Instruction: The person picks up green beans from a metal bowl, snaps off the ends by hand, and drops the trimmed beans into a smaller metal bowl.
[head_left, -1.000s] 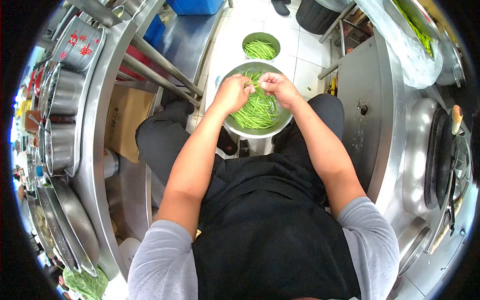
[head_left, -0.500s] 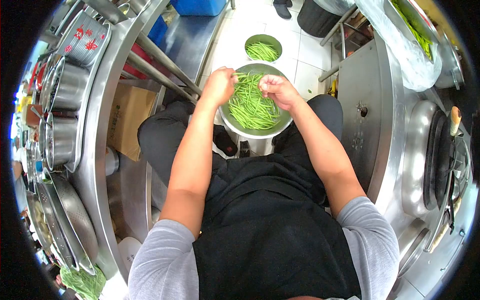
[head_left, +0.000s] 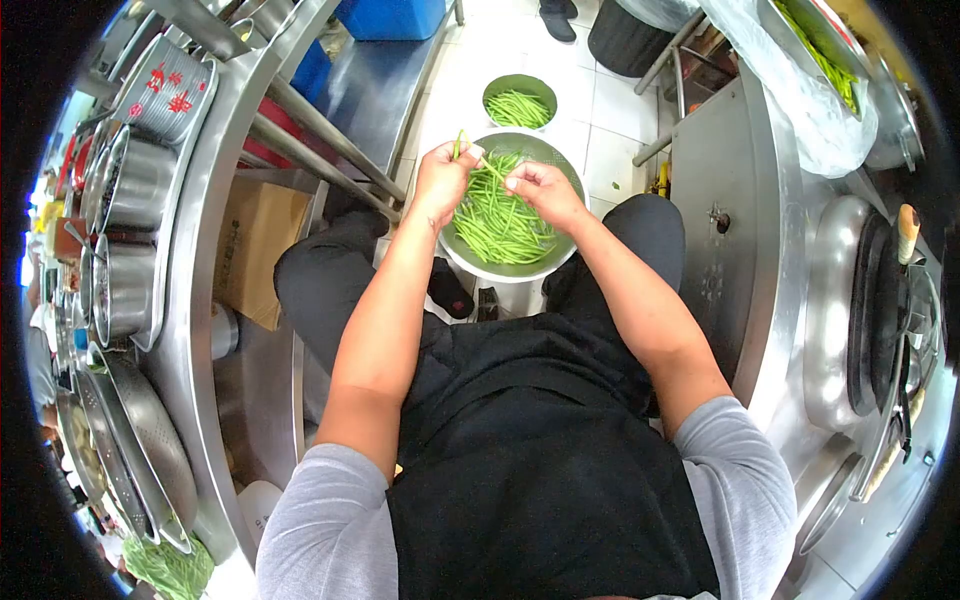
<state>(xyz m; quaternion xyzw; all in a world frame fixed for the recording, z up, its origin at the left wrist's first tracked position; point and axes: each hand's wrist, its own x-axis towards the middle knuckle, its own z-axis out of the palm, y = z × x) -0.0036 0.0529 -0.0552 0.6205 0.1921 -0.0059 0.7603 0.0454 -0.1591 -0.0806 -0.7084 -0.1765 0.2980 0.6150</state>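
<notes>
Over a large metal bowl (head_left: pixel 570 165) full of long green beans (head_left: pixel 500 225), both hands are raised close together. My left hand (head_left: pixel 445 180) is closed on a green bean (head_left: pixel 459 141), whose end sticks up past the fingers. My right hand (head_left: pixel 548 195) is closed in a pinch at the bean's other side, its fingertips a little right of the left ones. The exact spot between the right fingertips is hidden. The bowl stands low between my knees. Beyond it, a smaller bowl (head_left: pixel 489 101) on the floor also contains green beans.
Steel counters flank me. On the left counter (head_left: pixel 190 330) are pots (head_left: pixel 140 285) and perforated pans (head_left: pixel 150 430). At right stand a steel cabinet (head_left: pixel 715 230) and a wok-like black pan (head_left: pixel 875 310). A cardboard box (head_left: pixel 262 245) sits under the left counter. Another person's foot (head_left: pixel 557 22) is ahead.
My left hand has lowered slightly and turned, and a bean now stands up from its fingers. My right hand has shifted left and down, nearer to the left hand.
</notes>
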